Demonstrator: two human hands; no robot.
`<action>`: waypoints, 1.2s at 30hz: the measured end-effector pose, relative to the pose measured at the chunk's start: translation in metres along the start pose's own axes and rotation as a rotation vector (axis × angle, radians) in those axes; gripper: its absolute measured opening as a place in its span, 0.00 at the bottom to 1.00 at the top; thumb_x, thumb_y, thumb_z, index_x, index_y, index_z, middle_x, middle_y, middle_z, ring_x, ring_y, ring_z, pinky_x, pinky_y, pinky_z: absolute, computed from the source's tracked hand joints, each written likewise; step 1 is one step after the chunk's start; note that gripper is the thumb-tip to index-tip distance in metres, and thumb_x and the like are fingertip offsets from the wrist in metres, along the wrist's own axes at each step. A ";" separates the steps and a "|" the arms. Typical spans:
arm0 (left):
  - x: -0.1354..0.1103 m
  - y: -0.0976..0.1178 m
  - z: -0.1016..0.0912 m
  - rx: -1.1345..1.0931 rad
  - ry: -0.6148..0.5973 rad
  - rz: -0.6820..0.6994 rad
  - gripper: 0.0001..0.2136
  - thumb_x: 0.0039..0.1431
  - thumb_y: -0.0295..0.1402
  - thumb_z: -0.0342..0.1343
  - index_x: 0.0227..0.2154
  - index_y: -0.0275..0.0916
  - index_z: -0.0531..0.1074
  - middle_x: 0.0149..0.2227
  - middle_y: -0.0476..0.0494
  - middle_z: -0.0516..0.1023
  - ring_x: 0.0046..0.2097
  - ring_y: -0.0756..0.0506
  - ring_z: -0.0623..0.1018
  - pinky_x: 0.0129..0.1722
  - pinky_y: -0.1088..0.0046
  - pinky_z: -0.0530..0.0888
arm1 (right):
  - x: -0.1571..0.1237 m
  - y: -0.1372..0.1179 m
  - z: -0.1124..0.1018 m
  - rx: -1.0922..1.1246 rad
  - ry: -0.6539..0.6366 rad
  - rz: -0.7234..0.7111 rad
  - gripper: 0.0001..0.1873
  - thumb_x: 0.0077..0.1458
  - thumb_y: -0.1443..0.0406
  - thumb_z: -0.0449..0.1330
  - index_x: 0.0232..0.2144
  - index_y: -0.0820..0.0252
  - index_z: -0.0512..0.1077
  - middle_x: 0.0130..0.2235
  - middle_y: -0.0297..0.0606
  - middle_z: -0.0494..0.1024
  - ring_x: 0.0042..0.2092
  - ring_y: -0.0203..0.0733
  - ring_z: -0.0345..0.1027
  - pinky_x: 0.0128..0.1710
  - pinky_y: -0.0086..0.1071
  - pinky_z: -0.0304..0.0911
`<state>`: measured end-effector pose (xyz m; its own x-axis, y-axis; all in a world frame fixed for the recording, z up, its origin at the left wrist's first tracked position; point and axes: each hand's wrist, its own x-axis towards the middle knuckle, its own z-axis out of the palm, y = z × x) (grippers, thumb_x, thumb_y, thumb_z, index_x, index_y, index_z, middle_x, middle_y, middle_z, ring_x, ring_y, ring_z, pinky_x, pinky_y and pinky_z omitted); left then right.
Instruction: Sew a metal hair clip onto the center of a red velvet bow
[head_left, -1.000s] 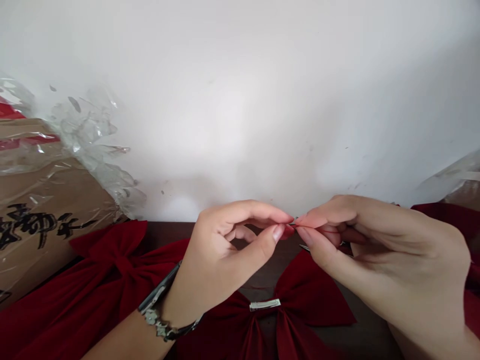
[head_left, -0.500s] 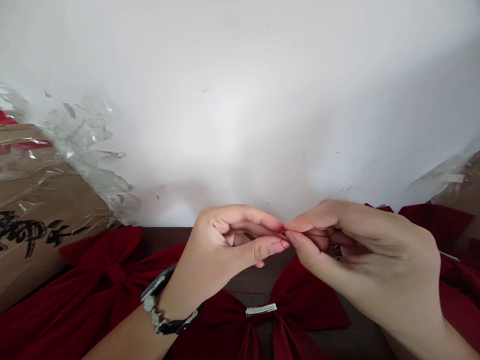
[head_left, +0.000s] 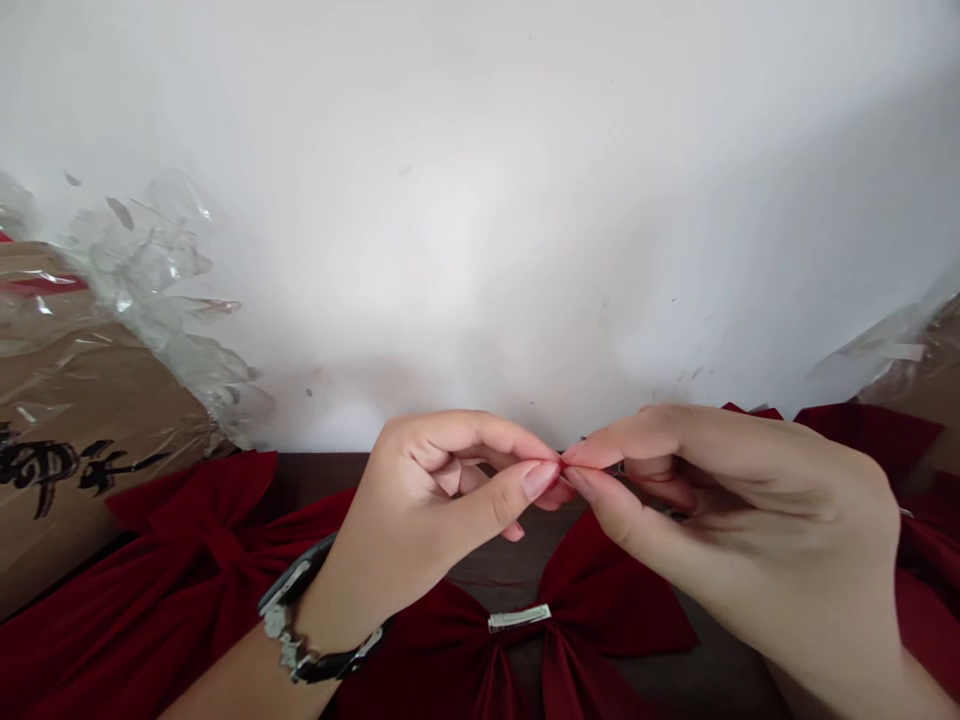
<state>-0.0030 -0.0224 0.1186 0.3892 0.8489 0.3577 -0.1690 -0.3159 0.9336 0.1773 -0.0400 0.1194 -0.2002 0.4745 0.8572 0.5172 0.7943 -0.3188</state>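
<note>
My left hand (head_left: 442, 490) and my right hand (head_left: 731, 495) meet at the fingertips, both pinching a thin red thread (head_left: 600, 470). The thread runs from the pinch back into my right hand's fingers. A small metal piece (head_left: 616, 467) shows behind those fingers, but its kind is hidden. Below my hands lies a dark red velvet bow (head_left: 600, 600) with a metal hair clip (head_left: 519, 618) on its middle. A dark bracelet (head_left: 311, 640) circles my left wrist.
More red velvet bows lie on the dark table (head_left: 322, 472), one at left (head_left: 202, 530) and one at right (head_left: 870, 435). A cardboard box (head_left: 82, 420) in clear plastic film stands at left, another at far right. A white wall (head_left: 480, 200) rises behind.
The whole view has shifted slightly, so the box sits further left. My fingertips have drawn closer together on the thread, and my left wrist has turned a little.
</note>
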 end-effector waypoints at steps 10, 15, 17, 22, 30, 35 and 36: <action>0.001 -0.002 -0.003 -0.057 -0.005 -0.025 0.02 0.55 0.30 0.62 0.29 0.39 0.79 0.25 0.46 0.80 0.24 0.53 0.76 0.22 0.84 0.75 | 0.004 0.011 -0.010 0.384 -0.207 0.275 0.13 0.53 0.65 0.64 0.43 0.53 0.75 0.27 0.30 0.71 0.29 0.29 0.68 0.28 0.19 0.66; 0.000 0.002 -0.005 -0.065 0.034 -0.049 0.04 0.55 0.33 0.62 0.28 0.40 0.78 0.21 0.49 0.78 0.21 0.55 0.72 0.19 0.86 0.68 | 0.006 0.014 -0.006 0.737 -0.372 0.377 0.20 0.57 0.67 0.60 0.52 0.53 0.64 0.46 0.38 0.75 0.49 0.37 0.72 0.51 0.31 0.69; 0.000 0.002 -0.004 -0.012 0.054 -0.028 0.04 0.55 0.33 0.62 0.28 0.40 0.78 0.20 0.49 0.77 0.21 0.55 0.70 0.19 0.86 0.67 | 0.005 0.011 -0.001 0.819 -0.398 0.412 0.18 0.57 0.69 0.60 0.49 0.54 0.63 0.42 0.37 0.75 0.46 0.36 0.73 0.48 0.32 0.70; -0.002 0.004 0.000 0.192 0.110 0.088 0.04 0.56 0.31 0.62 0.27 0.39 0.78 0.21 0.49 0.76 0.22 0.54 0.72 0.20 0.84 0.67 | 0.006 0.004 0.005 0.882 -0.405 0.514 0.07 0.59 0.65 0.58 0.36 0.60 0.63 0.33 0.34 0.73 0.25 0.26 0.65 0.23 0.20 0.64; -0.008 0.009 0.008 0.387 0.164 0.218 0.04 0.56 0.27 0.61 0.28 0.41 0.78 0.22 0.53 0.77 0.23 0.55 0.73 0.21 0.85 0.68 | 0.007 -0.002 0.000 0.528 -0.257 0.399 0.05 0.53 0.70 0.60 0.27 0.62 0.66 0.22 0.29 0.67 0.22 0.26 0.56 0.18 0.17 0.55; -0.010 0.010 0.010 0.452 0.163 0.241 0.05 0.55 0.25 0.60 0.28 0.42 0.78 0.22 0.54 0.77 0.22 0.56 0.73 0.20 0.86 0.66 | 0.006 -0.002 0.000 0.466 -0.258 0.405 0.04 0.51 0.71 0.60 0.26 0.62 0.68 0.22 0.30 0.67 0.23 0.26 0.59 0.20 0.17 0.58; -0.010 0.010 0.010 0.467 0.162 0.245 0.05 0.55 0.25 0.60 0.28 0.42 0.77 0.21 0.55 0.77 0.22 0.56 0.72 0.19 0.86 0.66 | 0.005 -0.002 0.000 0.461 -0.258 0.404 0.04 0.51 0.71 0.60 0.25 0.62 0.68 0.22 0.31 0.67 0.23 0.26 0.59 0.20 0.17 0.59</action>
<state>0.0003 -0.0383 0.1246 0.2385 0.7694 0.5926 0.1969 -0.6359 0.7462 0.1753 -0.0391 0.1248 -0.2875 0.7990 0.5281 0.1963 0.5888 -0.7841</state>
